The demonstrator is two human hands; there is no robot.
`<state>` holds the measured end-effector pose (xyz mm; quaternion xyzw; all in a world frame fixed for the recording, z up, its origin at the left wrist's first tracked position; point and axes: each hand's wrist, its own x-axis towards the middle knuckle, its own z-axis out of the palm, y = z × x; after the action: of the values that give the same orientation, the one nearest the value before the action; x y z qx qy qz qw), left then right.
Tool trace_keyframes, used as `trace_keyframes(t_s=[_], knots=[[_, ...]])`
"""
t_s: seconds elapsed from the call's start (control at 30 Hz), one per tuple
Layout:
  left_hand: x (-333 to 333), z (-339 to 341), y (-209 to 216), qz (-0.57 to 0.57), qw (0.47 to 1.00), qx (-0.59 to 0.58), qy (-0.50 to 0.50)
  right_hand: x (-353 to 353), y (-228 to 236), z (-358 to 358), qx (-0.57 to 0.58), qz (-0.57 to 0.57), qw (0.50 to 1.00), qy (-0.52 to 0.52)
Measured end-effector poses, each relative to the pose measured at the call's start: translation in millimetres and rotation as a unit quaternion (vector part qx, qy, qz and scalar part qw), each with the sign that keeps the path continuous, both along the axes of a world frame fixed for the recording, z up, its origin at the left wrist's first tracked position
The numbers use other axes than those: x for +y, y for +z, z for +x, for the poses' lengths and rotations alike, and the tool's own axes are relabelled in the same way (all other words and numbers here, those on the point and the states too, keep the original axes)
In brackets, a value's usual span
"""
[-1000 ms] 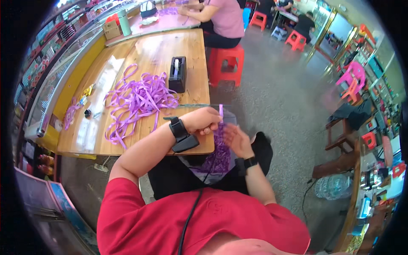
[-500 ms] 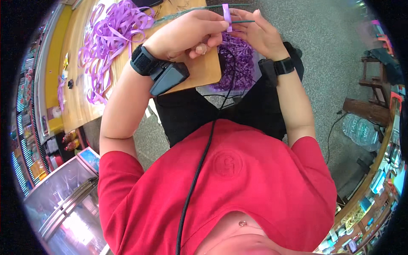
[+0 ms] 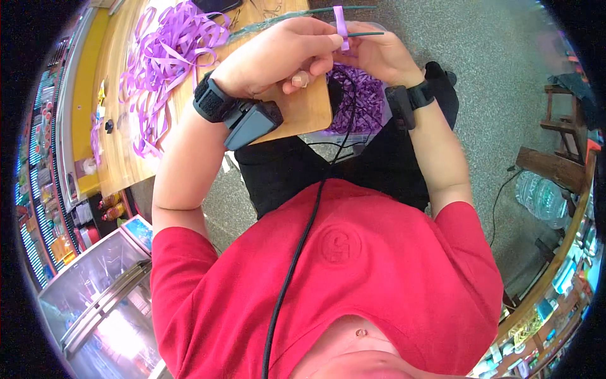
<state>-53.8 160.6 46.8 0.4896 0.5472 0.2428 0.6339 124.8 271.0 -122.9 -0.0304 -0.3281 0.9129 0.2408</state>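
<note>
My left hand (image 3: 274,57) is closed, thumb and forefinger pinching a thin dark green stem wire (image 3: 367,33) and a short purple ribbon strip (image 3: 341,24) that crosses it upright. A small, pale, translucent piece (image 3: 300,79) sits at its curled lower fingers. From the right, my right hand (image 3: 388,58) reaches in with its fingers closing at the strip's lower end; the fingertips are partly hidden. Beyond the left hand, a bundle of green wires (image 3: 268,24) lies along the table, one of them passing behind the strip's upper part.
A tangled heap of purple ribbon (image 3: 173,47) covers part of the wooden table (image 3: 303,117). Beyond the table's corner, a clear tub holds many purple pieces (image 3: 361,104). A black cable (image 3: 309,218) runs down my front. A wooden stool (image 3: 558,123) and a large clear bottle (image 3: 540,197) stand at the right.
My right hand's thumb has come down and its spread fingers have drawn in toward the ribbon strip. My left hand keeps its pinch; the whole view has shifted slightly.
</note>
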Motion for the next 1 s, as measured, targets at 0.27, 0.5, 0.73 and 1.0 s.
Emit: trace_keyframes(t_s=[0.27, 0.5, 0.73, 1.0], knots=[[3, -3, -5, -0.017, 1.0, 0.006, -0.014, -7, 7, -29, 0.064, -0.073, 0.99, 0.097], [2, -5, -5, -0.012, 1.0, 0.005, -0.011, -8, 16, -30, 0.043, -0.067, 0.992, 0.095], [2, -3, -4, -0.005, 1.0, -0.005, 0.002, -7, 12, -33, 0.051, -0.055, 0.994, 0.076], [3, -4, -5, -0.01, 1.0, -0.005, -0.009, -1, 0, -36, 0.038, -0.012, 0.998, 0.041]])
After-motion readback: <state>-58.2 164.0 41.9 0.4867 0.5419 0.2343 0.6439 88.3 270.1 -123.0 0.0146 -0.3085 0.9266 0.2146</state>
